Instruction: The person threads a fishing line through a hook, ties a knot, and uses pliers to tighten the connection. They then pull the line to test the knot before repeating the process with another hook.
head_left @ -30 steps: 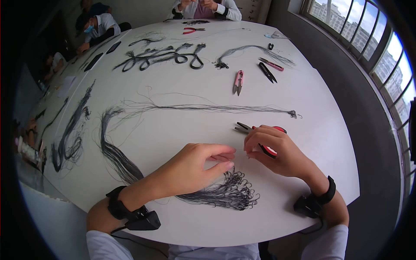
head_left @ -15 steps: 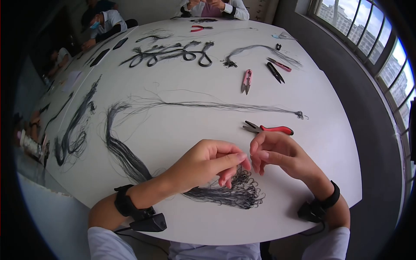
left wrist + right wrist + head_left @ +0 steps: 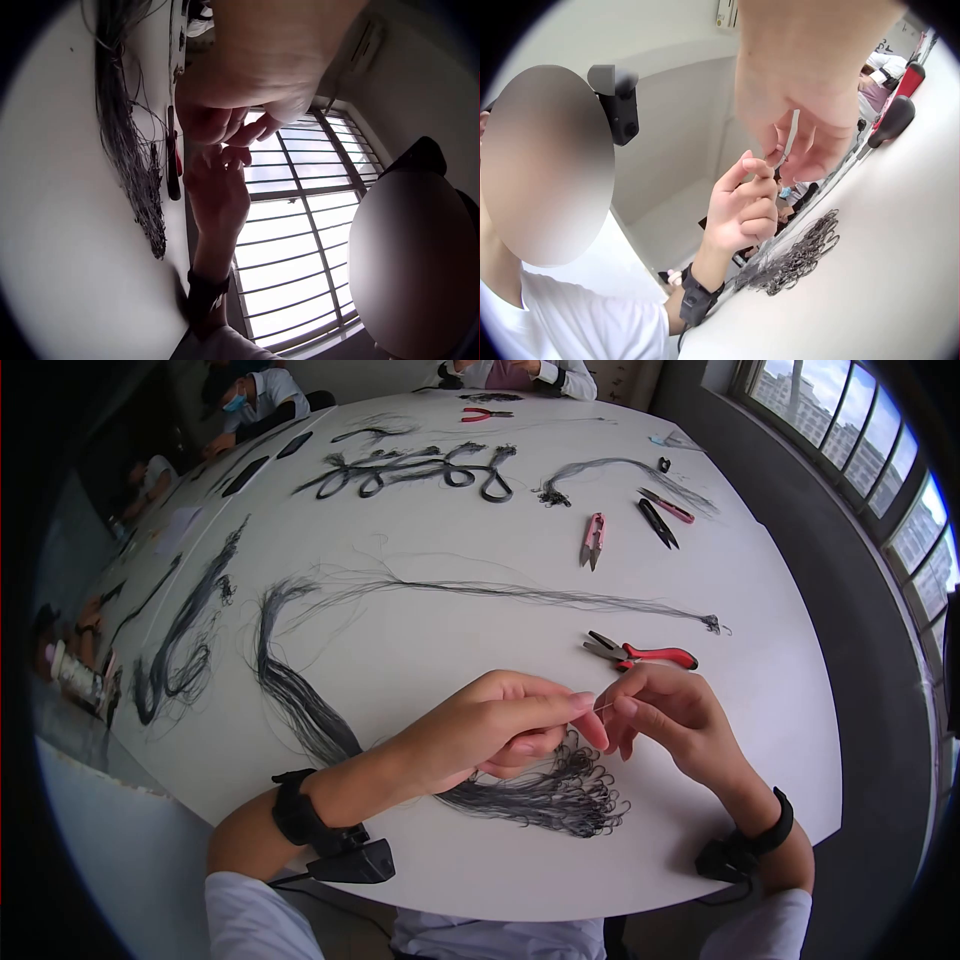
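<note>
Fingertips of both hands nearly meet above the near part of the table. The left hand point(image 3: 510, 720) pinches one end of a thin, pale strand point(image 3: 606, 705) between thumb and index finger, its other fingers curled. At the strand's other side the right hand point(image 3: 668, 715) pinches it with thumb and forefinger. A pale narrow strip point(image 3: 791, 133) shows among the right hand's fingers in the right wrist view. Below the hands lies a dark bundle of strands with looped ends point(image 3: 575, 800), partly hidden by the left hand and forearm.
Red-handled pliers point(image 3: 655, 656) lie just beyond the right hand. Farther off are pink snips point(image 3: 593, 542), black snips point(image 3: 658, 523), a long thin bundle point(image 3: 500, 591) and looped dark bundles point(image 3: 420, 470). Other people sit around the table's far side.
The right hand has turned from over the pliers, uncovering them, and its fingertips have come close to the left hand's. A thin strand now shows between them. The head view has shifted slightly.
</note>
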The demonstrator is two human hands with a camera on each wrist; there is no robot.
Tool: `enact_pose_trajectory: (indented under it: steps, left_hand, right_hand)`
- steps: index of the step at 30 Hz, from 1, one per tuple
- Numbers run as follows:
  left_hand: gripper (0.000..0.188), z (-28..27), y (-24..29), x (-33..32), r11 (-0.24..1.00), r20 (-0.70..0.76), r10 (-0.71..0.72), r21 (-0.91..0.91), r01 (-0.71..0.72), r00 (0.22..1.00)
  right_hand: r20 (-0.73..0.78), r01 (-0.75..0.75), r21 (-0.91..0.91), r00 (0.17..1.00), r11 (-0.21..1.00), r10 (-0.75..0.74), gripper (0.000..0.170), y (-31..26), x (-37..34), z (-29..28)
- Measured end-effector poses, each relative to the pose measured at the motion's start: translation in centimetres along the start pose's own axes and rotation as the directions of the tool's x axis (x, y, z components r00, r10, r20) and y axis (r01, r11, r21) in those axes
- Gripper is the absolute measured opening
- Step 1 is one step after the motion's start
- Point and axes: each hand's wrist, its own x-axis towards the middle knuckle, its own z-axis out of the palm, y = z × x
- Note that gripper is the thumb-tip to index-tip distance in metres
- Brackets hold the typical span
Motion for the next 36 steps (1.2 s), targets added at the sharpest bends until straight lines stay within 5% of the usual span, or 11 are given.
enact_pose_trajectory:
  steps: [5,12,15,17,18,21,24,27,29,32,36]
  left_hand:
    - [0.043,-0.3,0.3,-0.2,0.998,0.177,-0.020,-0.049,0.030,0.984]
    - [0.052,-1.2,0.5,0.0,0.862,0.153,0.407,-0.390,-0.324,0.900]
    - [0.051,-0.4,1.1,-0.2,0.838,-0.132,0.416,-0.329,-0.436,0.900]
    - [0.051,-1.1,0.7,0.0,0.793,-0.108,0.478,-0.374,-0.481,0.872]
    - [0.051,-0.8,0.7,0.1,0.793,-0.105,0.480,-0.372,-0.483,0.871]
    - [0.049,0.0,0.8,0.5,0.782,-0.277,0.480,-0.295,-0.549,0.832]
    - [0.048,-0.7,0.2,0.7,0.787,-0.246,0.540,-0.190,-0.586,0.805]
    - [0.048,-1.2,-0.3,1.2,0.854,-0.193,0.513,0.019,-0.520,0.836]
    - [0.052,-1.5,-0.6,1.2,0.851,0.065,0.456,0.262,-0.456,0.888]
    - [0.065,-0.6,-0.7,0.6,0.933,0.159,0.237,0.237,-0.270,0.959]
    - [0.071,-0.1,0.6,-0.4,0.989,0.405,-0.052,0.150,-0.011,0.913]
  right_hand:
    - [-0.097,-0.017,-0.059,0.995,0.998,0.011,0.017,-0.2,0.3,0.2]
    - [-0.104,-0.143,-0.208,0.987,0.968,0.123,0.018,-0.4,0.2,1.0]
    - [-0.067,-0.195,-0.326,0.981,0.925,0.183,0.018,-0.8,-0.3,2.0]
    - [0.175,0.165,-0.476,0.980,0.864,-0.090,0.014,-0.3,-0.6,2.6]
    - [0.238,0.175,-0.538,0.970,0.824,-0.051,0.011,-0.8,-0.9,3.0]
    - [0.419,0.506,-0.354,0.838,0.787,-0.350,0.009,0.1,-0.9,4.0]
    - [0.521,0.496,-0.216,0.787,0.841,-0.331,0.009,-1.2,-1.0,4.3]
    - [0.566,0.488,-0.035,0.729,0.872,-0.386,0.010,-2.1,-1.0,4.0]
    - [0.401,0.492,0.140,0.765,0.860,-0.503,0.018,-2.5,-1.1,3.8]
    - [0.261,0.535,0.136,0.793,0.834,-0.551,0.034,-3.1,-0.6,2.3]
    - [0.019,0.561,0.122,0.823,0.819,-0.567,0.038,-3.0,0.1,-0.1]
